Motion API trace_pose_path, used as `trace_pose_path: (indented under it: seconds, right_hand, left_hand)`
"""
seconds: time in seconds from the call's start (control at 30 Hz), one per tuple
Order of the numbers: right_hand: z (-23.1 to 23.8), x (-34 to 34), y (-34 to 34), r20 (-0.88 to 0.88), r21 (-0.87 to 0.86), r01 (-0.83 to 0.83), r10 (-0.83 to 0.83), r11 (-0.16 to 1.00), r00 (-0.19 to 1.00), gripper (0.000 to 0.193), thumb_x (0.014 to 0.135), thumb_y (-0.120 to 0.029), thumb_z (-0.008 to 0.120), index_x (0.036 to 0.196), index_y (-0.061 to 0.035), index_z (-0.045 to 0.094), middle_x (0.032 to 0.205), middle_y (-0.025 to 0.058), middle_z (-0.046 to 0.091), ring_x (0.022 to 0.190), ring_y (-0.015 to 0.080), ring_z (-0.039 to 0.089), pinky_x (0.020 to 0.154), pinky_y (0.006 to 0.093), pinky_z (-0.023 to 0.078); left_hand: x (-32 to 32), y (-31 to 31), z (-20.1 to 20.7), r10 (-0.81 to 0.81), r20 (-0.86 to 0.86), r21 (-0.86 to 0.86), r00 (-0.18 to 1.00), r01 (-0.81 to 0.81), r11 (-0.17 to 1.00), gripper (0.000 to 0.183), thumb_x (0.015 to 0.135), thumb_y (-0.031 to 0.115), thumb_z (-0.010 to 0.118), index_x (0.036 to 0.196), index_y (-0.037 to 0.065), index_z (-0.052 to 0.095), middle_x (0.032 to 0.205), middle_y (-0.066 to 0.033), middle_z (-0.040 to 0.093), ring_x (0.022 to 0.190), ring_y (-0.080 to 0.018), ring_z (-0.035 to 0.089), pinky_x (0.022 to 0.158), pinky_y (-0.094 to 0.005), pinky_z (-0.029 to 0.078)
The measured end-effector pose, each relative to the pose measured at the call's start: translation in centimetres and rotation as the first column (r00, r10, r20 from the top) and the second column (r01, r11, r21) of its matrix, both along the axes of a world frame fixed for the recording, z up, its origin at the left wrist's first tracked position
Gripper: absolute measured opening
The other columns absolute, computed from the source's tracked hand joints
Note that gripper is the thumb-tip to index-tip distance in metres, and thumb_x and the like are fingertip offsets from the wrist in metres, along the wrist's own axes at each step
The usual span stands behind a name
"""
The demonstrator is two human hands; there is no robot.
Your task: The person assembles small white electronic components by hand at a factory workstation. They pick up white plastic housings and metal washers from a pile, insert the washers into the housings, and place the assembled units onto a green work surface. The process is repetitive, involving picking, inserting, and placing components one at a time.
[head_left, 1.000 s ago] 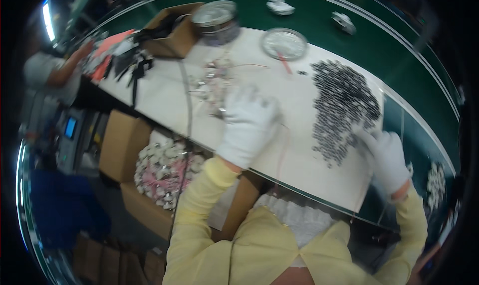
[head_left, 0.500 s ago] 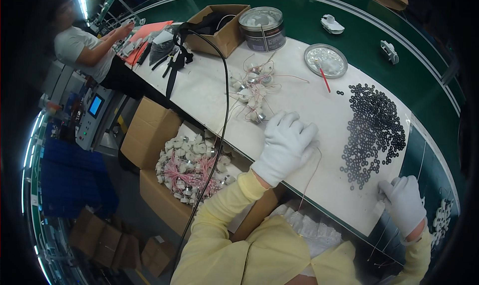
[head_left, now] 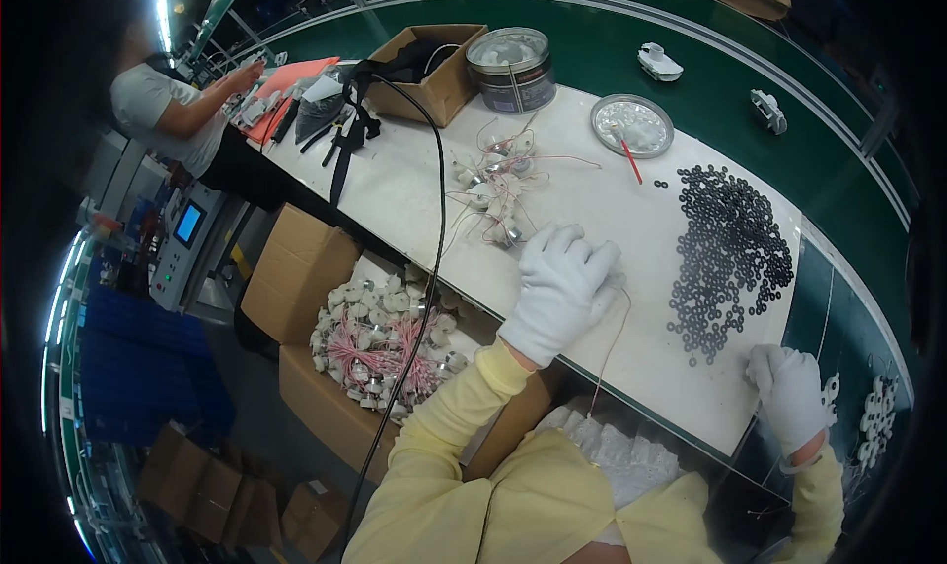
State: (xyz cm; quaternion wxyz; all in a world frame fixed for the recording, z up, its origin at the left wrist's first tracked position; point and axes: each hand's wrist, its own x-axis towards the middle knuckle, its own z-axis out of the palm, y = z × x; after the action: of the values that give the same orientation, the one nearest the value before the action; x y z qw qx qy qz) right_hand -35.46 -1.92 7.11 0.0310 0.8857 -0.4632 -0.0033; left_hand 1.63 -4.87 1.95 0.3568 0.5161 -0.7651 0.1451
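My left hand, in a white glove, rests low over the white table with its fingers curled. What it holds is hidden beneath the fingers; a thin pinkish wire trails from under it past the table's front edge. Just beyond lie several small white motor-like parts with tangled pink wires. My right hand, also gloved, is closed at the table's right front corner. Its fingertips hide whatever they pinch. A white plastic piece shows beside it; I cannot tell if the hand touches it.
Black rings are spread at the right. Behind are a grease-like dish with a red stick, a tin and a cardboard box. An open carton of wired parts stands below left. A black cable crosses the view. A co-worker stands far left.
My right hand has shifted slightly left and the white piece beside it shows more. My left hand has hardly moved. The whole view has shifted a little.
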Motion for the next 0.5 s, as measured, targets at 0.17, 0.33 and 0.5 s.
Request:
trace_pose_path:
  seconds: [0.17,0.33,0.5]
  right_hand:
    - [-1.3,-2.0,-0.1,0.070,-0.037,0.403,-0.400,0.914,0.914,0.027,0.095,-0.013,0.060,0.121,-0.0075,0.065,0.094,0.0164,0.070,0.082,0.0388,0.067,0.071,0.0481,0.053]
    - [-0.3,-3.8,-0.3,-0.003,-0.186,0.389,-0.396,0.902,0.918,0.013,0.094,-0.017,0.063,0.102,-0.0134,0.072,0.074,0.0119,0.071,0.067,0.0321,0.071,0.065,0.0434,0.054]
    - [4.5,-4.0,0.0,0.202,-0.395,0.374,-0.318,0.839,0.926,0.016,0.094,-0.014,0.067,0.109,-0.0120,0.072,0.081,0.0057,0.073,0.071,0.0279,0.069,0.065,0.0406,0.052]
  left_hand:
    - [-0.7,0.1,1.0,0.005,0.092,0.100,0.996,-0.014,0.995,0.033,0.080,0.027,0.078,0.109,0.015,0.070,0.091,-0.0064,0.065,0.101,-0.0314,0.064,0.092,-0.0470,0.047]
    - [-0.1,-0.1,-0.3,0.013,0.136,0.020,0.991,-0.015,1.000,0.038,0.081,0.022,0.081,0.116,0.015,0.071,0.096,-0.0086,0.069,0.106,-0.0345,0.065,0.093,-0.0482,0.049]
    - [-0.4,0.1,0.3,0.014,0.161,0.012,0.987,-0.016,1.000,0.038,0.084,0.021,0.081,0.120,0.013,0.071,0.099,-0.0109,0.069,0.109,-0.0360,0.065,0.096,-0.0504,0.048]
